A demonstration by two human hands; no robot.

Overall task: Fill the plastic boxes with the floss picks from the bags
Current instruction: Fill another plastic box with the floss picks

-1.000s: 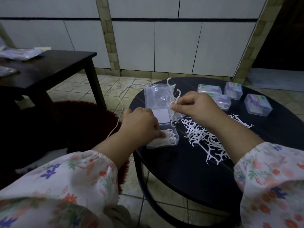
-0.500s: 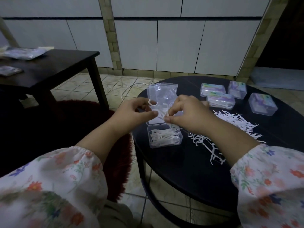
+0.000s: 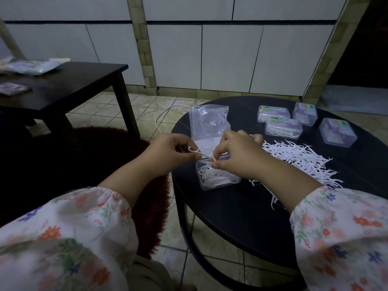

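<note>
Five plastic boxes [image 3: 218,177], one clear bag [image 3: 206,120], two tables [image 3: 231,206], two hands [image 3: 172,154].

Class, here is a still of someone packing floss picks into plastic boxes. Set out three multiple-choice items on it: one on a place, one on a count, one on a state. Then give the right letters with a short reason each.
1. Where does the loose pile of floss picks lie?
A. On the round black table
B. On the dark red rug
C. On the rectangular side table

2. How many closed plastic boxes stand at the far side of the round table?
A. Two
B. Four
C. Six

3. What is the state of the open box under the hands?
A. Lid shut
B. Bare inside
C. Open, with floss picks inside

Key: 1 A, the white picks spread over the black tabletop, right of the right hand. 2 B, four lidded boxes sit in a group there. 3 C, white picks show through its clear walls, while the left hand pinches one floss pick above it.
</note>
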